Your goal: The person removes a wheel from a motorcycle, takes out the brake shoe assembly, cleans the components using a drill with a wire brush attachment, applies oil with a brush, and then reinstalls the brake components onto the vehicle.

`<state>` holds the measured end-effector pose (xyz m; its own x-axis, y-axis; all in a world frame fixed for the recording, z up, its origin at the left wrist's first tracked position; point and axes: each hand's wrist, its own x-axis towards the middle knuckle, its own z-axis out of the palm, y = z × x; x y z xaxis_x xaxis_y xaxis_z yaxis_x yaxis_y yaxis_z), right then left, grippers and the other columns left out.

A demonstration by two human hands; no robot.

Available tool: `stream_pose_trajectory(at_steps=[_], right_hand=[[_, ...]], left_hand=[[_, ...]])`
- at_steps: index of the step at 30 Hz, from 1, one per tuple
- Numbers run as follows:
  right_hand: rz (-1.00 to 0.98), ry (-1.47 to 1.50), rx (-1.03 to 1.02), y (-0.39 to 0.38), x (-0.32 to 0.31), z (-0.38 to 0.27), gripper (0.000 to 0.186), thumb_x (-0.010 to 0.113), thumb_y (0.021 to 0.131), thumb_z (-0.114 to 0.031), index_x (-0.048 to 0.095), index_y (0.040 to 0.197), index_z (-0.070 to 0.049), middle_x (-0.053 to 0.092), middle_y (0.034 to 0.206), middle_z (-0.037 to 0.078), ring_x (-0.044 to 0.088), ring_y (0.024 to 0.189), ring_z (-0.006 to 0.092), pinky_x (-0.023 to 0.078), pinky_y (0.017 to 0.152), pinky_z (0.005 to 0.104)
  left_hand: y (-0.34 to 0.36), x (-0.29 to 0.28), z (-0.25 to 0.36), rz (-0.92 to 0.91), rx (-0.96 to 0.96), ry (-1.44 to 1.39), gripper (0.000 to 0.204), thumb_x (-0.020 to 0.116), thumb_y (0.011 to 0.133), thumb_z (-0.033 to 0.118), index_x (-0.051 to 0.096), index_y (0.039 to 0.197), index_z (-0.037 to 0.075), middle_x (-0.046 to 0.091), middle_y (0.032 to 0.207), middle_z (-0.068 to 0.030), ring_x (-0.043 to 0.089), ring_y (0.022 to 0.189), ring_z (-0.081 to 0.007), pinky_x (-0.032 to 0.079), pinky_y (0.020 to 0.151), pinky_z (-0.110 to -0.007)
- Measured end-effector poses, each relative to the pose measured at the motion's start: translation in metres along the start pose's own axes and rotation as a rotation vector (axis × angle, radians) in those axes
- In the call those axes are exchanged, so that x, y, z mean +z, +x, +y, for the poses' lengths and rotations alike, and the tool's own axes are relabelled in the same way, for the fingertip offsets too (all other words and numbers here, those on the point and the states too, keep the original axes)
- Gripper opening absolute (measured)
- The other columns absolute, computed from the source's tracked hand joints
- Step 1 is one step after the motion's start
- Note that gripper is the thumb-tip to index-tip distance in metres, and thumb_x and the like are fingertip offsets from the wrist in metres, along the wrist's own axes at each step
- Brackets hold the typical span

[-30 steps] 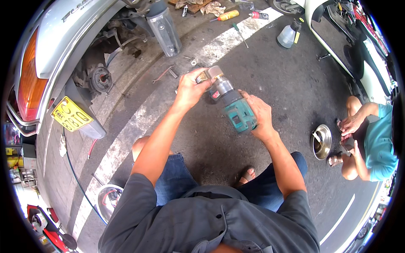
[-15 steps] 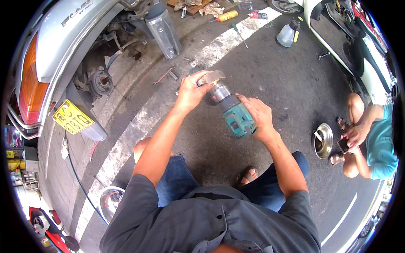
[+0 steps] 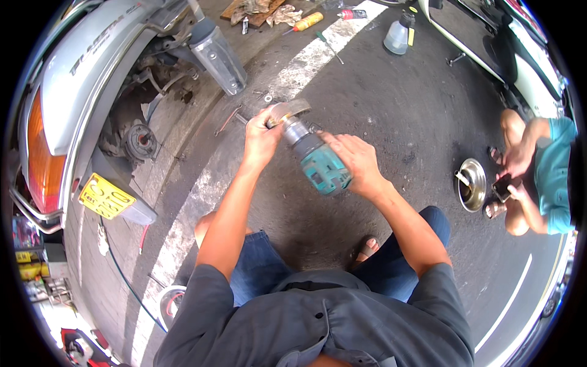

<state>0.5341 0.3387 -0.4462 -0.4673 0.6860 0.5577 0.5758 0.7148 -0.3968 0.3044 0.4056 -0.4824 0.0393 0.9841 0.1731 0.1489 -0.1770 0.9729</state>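
I see asphalt (image 3: 416, 147), with a wrench (image 3: 227, 122) lying just left of the left fingers (image 3: 262, 117), a ring (image 3: 268, 98) just beyond them, a screwdriver (image 3: 321, 37), can (image 3: 352, 14) and bottle (image 3: 397, 40) farther out, and a bowl (image 3: 477, 171) well right of the right fingers (image 3: 337, 142).

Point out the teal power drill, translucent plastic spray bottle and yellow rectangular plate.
Teal power drill (image 3: 323, 168), head view: housing.
Translucent plastic spray bottle (image 3: 397, 40), head view: body.
Yellow rectangular plate (image 3: 107, 197), head view: front.
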Motion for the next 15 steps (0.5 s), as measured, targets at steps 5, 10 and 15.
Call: stream_pose_trajectory(at_steps=[5,10,15], right_hand=[[0.013,-0.030,0.004,-0.003,0.000,0.002,0.072,0.076,0.059,-0.011,0.055,0.128,-0.008,0.062,0.091,0.009,0.063,0.085,0.0290,0.050,0.072,0.0391],[0.107,-0.016,0.134,-0.008,-0.007,0.023,0.071,0.076,0.061,-0.009,0.053,0.129,-0.006,0.062,0.092,0.009,0.063,0.085,0.0292,0.052,0.072,0.0383],[0.169,0.007,0.146,-0.010,0.000,0.027,0.067,0.075,0.064,-0.010,0.054,0.127,-0.004,0.063,0.092,0.010,0.064,0.084,0.0294,0.052,0.071,0.0385]], left_hand=[[-0.006,0.003,0.008,-0.007,-0.114,-0.152,0.031,0.074,0.082,0.003,0.067,0.113,0.002,0.068,0.098,-0.0009,0.059,0.089,-0.0071,0.048,0.081,-0.024],[-0.006,0.003,0.020,0.035,-0.071,-0.325,0.031,0.074,0.084,0.004,0.065,0.114,0.001,0.069,0.103,-0.0021,0.061,0.092,-0.0085,0.049,0.084,-0.025],[-0.002,-0.003,0.010,0.051,-0.051,-0.429,0.033,0.074,0.084,0.005,0.064,0.115,0.001,0.069,0.104,-0.0030,0.062,0.093,-0.0098,0.049,0.087,-0.026]])
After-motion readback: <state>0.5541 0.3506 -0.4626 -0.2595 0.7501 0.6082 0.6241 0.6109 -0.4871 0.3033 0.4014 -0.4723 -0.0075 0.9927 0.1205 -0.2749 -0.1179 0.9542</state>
